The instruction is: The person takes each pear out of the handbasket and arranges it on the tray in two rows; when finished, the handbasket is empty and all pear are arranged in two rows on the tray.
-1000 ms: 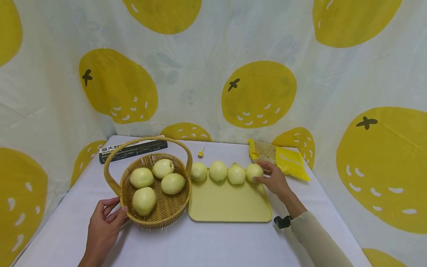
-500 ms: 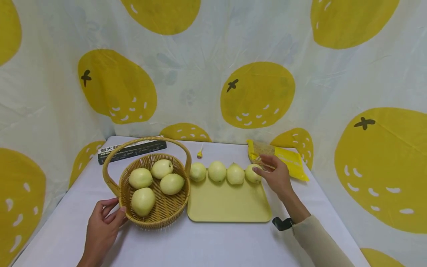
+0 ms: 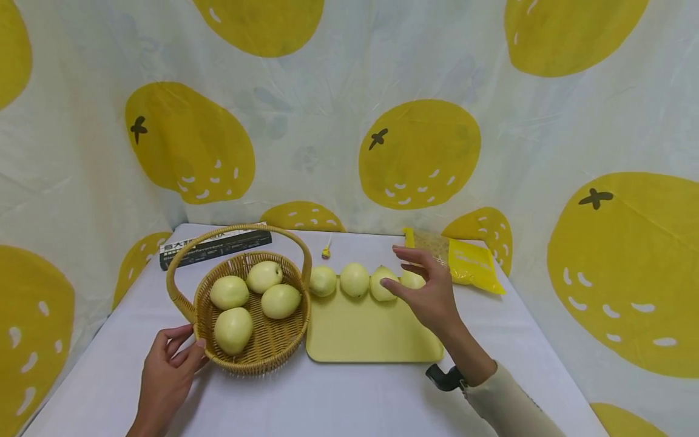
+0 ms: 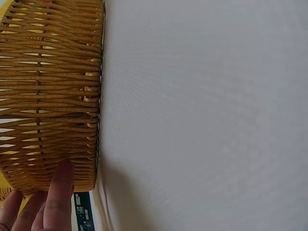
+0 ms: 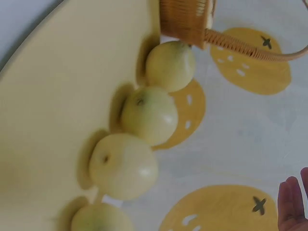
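Note:
Several pale yellow pears lie in a round wicker basket with a tall arched handle. My left hand holds the basket's near left side; in the left wrist view its fingertips lie against the woven wall. More pears form a row along the far edge of a yellow rectangular tray, just right of the basket. Over the right end of this row, my right hand hovers with thumb and fingers spread apart and nothing between them, partly hiding the rightmost pear.
Behind the basket lies a long dark box with white lettering. A small lollipop sits behind the tray. At the back right is a yellow plastic bag. A fruit-print curtain hangs along the table's back edge.
My right hand has let go of the rightmost pear, which stays in the row, and has moved left and up with its fingers opened. The left hand stays at the basket.

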A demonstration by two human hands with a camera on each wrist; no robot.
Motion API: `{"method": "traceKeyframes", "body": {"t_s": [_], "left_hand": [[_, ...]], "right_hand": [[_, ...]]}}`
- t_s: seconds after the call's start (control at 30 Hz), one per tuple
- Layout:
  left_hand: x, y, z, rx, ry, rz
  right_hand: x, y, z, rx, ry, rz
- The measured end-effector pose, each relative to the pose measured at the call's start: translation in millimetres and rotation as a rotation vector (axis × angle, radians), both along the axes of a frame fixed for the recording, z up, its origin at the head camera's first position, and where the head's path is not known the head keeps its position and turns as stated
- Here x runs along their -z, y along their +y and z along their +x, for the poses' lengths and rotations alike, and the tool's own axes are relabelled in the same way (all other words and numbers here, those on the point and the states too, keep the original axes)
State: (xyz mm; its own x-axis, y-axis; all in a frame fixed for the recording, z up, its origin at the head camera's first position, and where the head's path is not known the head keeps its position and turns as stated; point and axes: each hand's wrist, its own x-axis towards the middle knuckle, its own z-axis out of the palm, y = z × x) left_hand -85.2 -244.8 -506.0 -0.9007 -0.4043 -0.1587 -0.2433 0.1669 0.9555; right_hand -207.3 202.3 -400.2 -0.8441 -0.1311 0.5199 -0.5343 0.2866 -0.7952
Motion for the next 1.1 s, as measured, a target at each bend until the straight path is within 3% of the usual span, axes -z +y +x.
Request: {"method": "traceKeyframes", "body": {"t_s": [0.5, 0.87, 1.1], "left_hand": [[-1.4, 1.4, 1.1, -0.004, 0.01, -0.007], [0.4, 4.3, 0.1, -0.02, -0.003, -0.001], [-2.0, 4.2, 1.8, -0.018, 0.046, 0.005]], "right_hand": [[-22.1, -52.1, 28.2, -0.17, 0.045, -0.078], [-17.4, -92.3, 32.9, -0.271, 0.085, -0.089], [-12.5, -117.0, 35.3, -0.312, 0.069, -0.105]]}}
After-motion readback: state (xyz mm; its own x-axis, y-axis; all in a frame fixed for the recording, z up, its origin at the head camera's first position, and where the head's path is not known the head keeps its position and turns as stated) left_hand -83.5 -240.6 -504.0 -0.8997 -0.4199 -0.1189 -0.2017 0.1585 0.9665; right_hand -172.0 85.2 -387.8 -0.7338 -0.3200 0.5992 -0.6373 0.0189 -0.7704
